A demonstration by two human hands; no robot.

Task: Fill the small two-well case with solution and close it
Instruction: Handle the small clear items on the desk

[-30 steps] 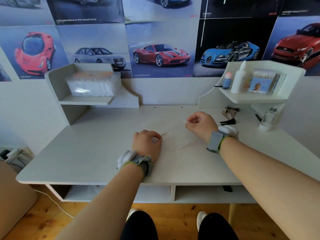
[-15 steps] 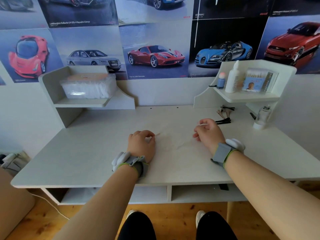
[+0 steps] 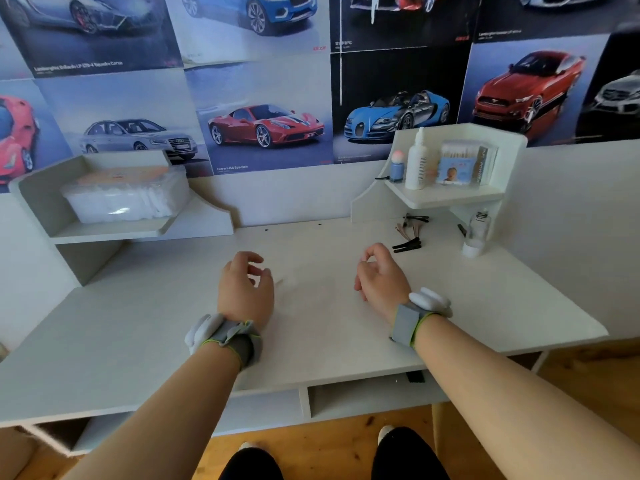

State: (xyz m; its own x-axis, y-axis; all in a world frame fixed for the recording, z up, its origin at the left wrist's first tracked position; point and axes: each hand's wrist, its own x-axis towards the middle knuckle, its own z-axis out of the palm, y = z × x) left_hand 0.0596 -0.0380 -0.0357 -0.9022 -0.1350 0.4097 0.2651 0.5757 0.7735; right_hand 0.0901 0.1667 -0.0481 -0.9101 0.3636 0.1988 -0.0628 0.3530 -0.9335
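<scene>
My left hand (image 3: 244, 289) hovers over the middle of the white desk (image 3: 329, 327), fingers loosely curled and holding nothing. My right hand (image 3: 377, 278) hangs a little to its right, also loosely curled and empty, thumb and forefinger near each other. A white solution bottle (image 3: 417, 161) stands upright on the right shelf (image 3: 446, 199), well beyond my right hand. No two-well case shows anywhere in view.
A small clear bottle (image 3: 476, 233) stands on the desk under the right shelf, with dark hair clips (image 3: 407, 244) beside it. A blue figure (image 3: 397, 166) and a swab box (image 3: 462, 164) share that shelf. The left shelf holds a clear plastic box (image 3: 124, 194).
Both fists have lifted off the desk and their fingers have loosened. The right hand has drawn back from the far side towards me.
</scene>
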